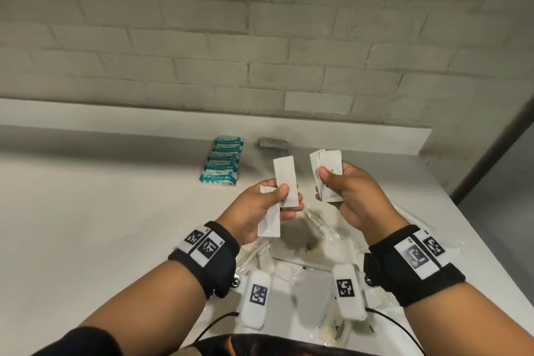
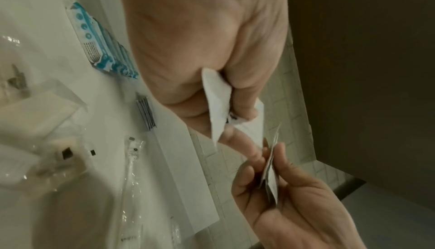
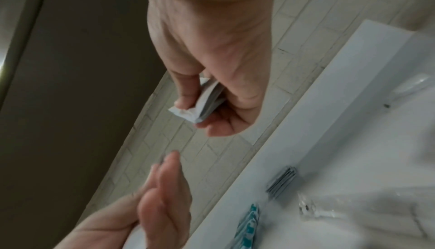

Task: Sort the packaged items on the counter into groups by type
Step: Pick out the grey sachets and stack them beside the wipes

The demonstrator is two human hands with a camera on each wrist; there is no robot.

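Observation:
Above the white counter (image 1: 101, 211) my left hand (image 1: 268, 205) pinches white paper sachets (image 1: 284, 182), thumb on top; the sachets (image 2: 217, 104) show edge-on in the left wrist view. To its right my right hand (image 1: 344, 191) grips a small stack of the same white sachets (image 1: 328, 166), fanned at the top, seen as white sachets (image 3: 204, 102) in the right wrist view. At the back lies a row of teal-and-white packets (image 1: 224, 160), with a small pile of grey sachets (image 1: 274, 145) beside it. Clear-wrapped items (image 1: 318, 222) lie heaped on the counter under my hands.
A white brick wall (image 1: 260, 37) backs the counter behind a raised ledge (image 1: 115, 115). The counter's right edge (image 1: 462, 217) drops off toward a dark floor. More clear and white packaged items (image 1: 312, 277) lie near my body.

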